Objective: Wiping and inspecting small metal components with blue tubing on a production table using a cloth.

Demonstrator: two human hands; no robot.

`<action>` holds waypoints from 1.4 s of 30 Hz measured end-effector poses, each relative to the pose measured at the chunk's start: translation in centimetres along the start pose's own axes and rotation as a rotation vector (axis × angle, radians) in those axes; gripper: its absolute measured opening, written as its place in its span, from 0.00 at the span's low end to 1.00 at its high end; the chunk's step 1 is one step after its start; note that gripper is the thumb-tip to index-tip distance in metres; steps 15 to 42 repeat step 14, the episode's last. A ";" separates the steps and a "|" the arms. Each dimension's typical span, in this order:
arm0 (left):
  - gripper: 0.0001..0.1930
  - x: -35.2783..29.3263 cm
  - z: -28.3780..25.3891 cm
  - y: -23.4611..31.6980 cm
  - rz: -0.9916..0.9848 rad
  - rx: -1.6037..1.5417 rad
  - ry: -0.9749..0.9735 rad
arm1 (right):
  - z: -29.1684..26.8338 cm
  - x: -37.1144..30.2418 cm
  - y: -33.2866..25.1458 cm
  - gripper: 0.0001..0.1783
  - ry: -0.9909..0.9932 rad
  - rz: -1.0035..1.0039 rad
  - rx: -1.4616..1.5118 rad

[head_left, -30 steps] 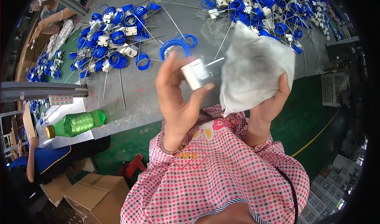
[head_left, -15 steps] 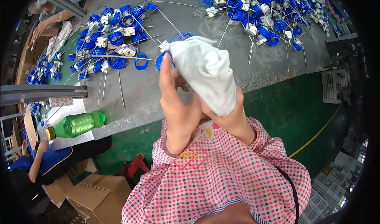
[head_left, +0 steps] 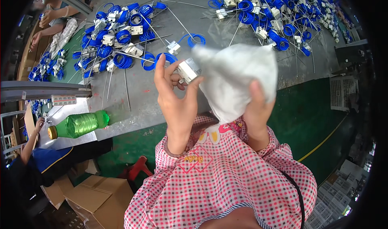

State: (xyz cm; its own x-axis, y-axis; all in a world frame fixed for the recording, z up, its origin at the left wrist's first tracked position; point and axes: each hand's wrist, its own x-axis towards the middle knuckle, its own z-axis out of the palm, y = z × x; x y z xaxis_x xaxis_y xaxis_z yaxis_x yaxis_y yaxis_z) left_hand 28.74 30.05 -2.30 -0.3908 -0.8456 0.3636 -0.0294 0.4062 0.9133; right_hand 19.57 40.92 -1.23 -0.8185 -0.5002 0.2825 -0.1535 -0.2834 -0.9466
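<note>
On the left, the green bottle (head_left: 81, 124) lies unmoved on its ledge. The left hand (head_left: 176, 101), half a second ago buried under the white cloth (head_left: 238, 79), now shows its grip pinching a small metal part (head_left: 188, 70). The right hand (head_left: 254, 111) clutches the cloth, raised above the grey surface (head_left: 141, 99).
</note>
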 end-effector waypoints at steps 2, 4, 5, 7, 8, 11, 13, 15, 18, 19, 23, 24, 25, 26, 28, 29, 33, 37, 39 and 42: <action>0.37 -0.2 0.0 0.2 0.001 0.006 0.007 | 0.1 1.2 -0.1 0.19 0.106 -0.026 0.056; 0.39 -0.6 0.3 0.3 0.013 -0.014 -0.053 | 0.8 1.7 -0.5 0.19 0.083 -0.174 0.004; 0.39 -0.7 0.4 0.6 0.015 -0.013 -0.054 | 1.3 1.4 -0.3 0.19 0.058 -0.173 -0.031; 0.35 -0.8 0.5 1.4 0.054 -0.046 -0.112 | 1.5 1.9 0.5 0.19 -0.276 -0.473 -0.290; 0.35 -1.0 0.6 1.6 0.022 -0.049 -0.081 | 2.0 1.5 0.7 0.19 -0.301 -0.381 -0.272; 0.36 -0.9 0.4 1.3 -0.039 -0.016 -0.038 | 2.6 1.2 1.3 0.20 -0.369 -0.295 -0.224; 0.36 -1.1 0.4 1.3 -0.047 -0.018 -0.027 | 2.7 1.0 1.4 0.23 -0.364 -0.410 -0.275; 0.37 -1.0 0.3 1.3 -0.045 -0.019 -0.029 | 2.9 0.8 1.4 0.23 -0.366 -0.407 -0.268; 0.37 -1.0 0.3 1.3 -0.045 -0.019 -0.029 | 2.9 0.8 1.4 0.23 -0.366 -0.407 -0.268; 0.37 -1.0 0.3 1.3 -0.045 -0.019 -0.029 | 2.9 0.8 1.4 0.23 -0.366 -0.407 -0.268; 0.37 -1.0 0.3 1.3 -0.045 -0.019 -0.029 | 2.9 0.8 1.4 0.23 -0.366 -0.407 -0.268; 0.37 -1.0 0.3 1.3 -0.045 -0.019 -0.029 | 2.9 0.8 1.4 0.23 -0.366 -0.407 -0.268; 0.37 -1.0 0.3 1.3 -0.045 -0.019 -0.029 | 2.9 0.8 1.4 0.23 -0.366 -0.407 -0.268; 0.37 -1.0 0.3 1.3 -0.045 -0.019 -0.029 | 2.9 0.8 1.4 0.23 -0.366 -0.407 -0.268; 0.37 -1.0 0.3 1.3 -0.045 -0.019 -0.029 | 2.9 0.8 1.4 0.23 -0.366 -0.407 -0.268; 0.37 -1.0 0.3 1.3 -0.045 -0.019 -0.029 | 2.9 0.8 1.4 0.23 -0.366 -0.407 -0.268; 0.37 -1.0 0.3 1.3 -0.045 -0.019 -0.029 | 2.9 0.8 1.4 0.23 -0.366 -0.407 -0.268; 0.37 -1.0 0.3 1.3 -0.045 -0.019 -0.029 | 2.9 0.8 1.4 0.23 -0.366 -0.407 -0.268; 0.37 -1.0 0.3 1.3 -0.045 -0.019 -0.029 | 2.9 0.8 1.4 0.23 -0.366 -0.407 -0.268; 0.37 -1.0 0.3 1.3 -0.045 -0.019 -0.029 | 2.9 0.8 1.4 0.23 -0.366 -0.407 -0.268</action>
